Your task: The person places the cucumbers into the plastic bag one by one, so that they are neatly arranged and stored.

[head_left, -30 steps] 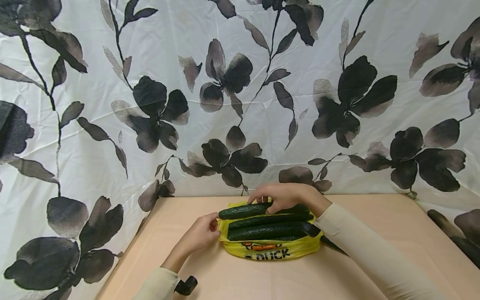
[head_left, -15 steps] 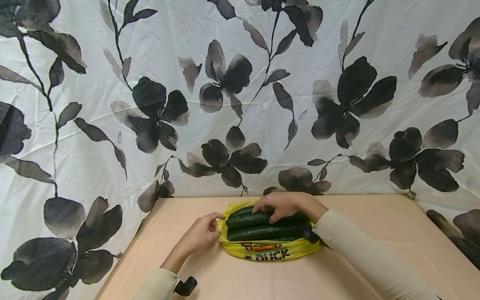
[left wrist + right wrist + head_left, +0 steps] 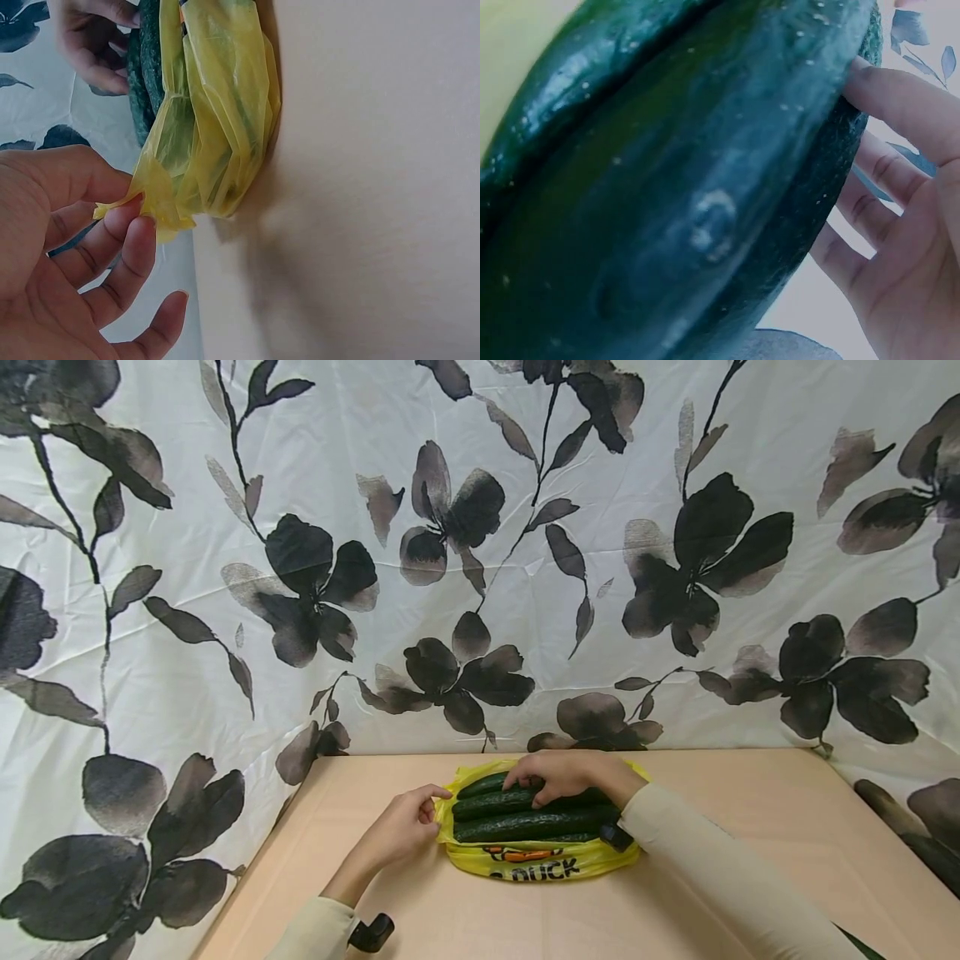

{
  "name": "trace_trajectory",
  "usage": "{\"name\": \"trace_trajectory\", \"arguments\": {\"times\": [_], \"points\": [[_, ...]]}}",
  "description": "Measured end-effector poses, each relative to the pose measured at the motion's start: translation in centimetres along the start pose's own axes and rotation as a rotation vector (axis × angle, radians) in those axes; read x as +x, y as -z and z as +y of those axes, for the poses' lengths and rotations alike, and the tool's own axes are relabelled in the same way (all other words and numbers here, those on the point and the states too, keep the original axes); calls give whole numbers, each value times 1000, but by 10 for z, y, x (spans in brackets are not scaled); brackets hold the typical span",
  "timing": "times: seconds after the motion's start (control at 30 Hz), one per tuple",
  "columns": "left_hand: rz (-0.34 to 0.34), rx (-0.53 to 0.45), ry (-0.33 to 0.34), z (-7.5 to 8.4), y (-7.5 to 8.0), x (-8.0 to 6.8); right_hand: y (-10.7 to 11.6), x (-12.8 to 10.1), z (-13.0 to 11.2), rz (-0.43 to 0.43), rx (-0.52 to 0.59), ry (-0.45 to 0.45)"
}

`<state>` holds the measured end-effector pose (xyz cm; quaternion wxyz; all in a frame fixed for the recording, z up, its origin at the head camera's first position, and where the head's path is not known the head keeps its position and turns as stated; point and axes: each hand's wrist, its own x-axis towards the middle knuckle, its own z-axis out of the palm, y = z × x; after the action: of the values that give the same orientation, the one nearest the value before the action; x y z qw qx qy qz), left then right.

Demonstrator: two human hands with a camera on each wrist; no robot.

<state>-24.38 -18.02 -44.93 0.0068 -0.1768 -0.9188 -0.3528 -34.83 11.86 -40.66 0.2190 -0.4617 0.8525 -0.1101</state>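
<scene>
A yellow plastic bag point(image 3: 547, 864) with black lettering lies open on the table, with several long dark green cucumbers point(image 3: 532, 824) side by side in it. At its left end my left hand point(image 3: 401, 827) pinches the rim between thumb and fingers; the left wrist view shows the thin film point(image 3: 154, 191) between the fingertips. My right hand point(image 3: 573, 775) reaches over the bag from the right and holds a cucumber point(image 3: 832, 169) at the back, thumb on the near side and fingers behind it. The forearm hides the bag's right end.
A peach-coloured table point(image 3: 420, 910) lies under the bag. Behind it hangs a white cloth point(image 3: 540, 635) with dark printed flowers. Below the right sleeve point(image 3: 720, 868) a dark green sliver point(image 3: 858, 941) shows, mostly hidden.
The cucumber under my right hand has come down and toward me, from jutting over the bag's left rim to lying inside. My right hand has lowered slightly; the left keeps its place.
</scene>
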Motion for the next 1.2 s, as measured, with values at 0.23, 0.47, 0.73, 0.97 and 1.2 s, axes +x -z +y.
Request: {"name": "trace_trajectory", "arguments": {"times": [0.23,0.47,0.73,0.97,1.2], "points": [[-9,-9,0,-1,0,-1,-3,0,7,-15,46,-6],[-7,-8,15,-2,1,-2,-5,1,6,-1,100,-2],[-9,-17,12,-3,-1,-3,-5,-5,11,7,79,-47],[-2,-15,6,-3,-1,-2,-1,-16,19,-25,46,-86],[-2,-23,14,-2,0,-1,0,-21,16,-12,81,-84]]}}
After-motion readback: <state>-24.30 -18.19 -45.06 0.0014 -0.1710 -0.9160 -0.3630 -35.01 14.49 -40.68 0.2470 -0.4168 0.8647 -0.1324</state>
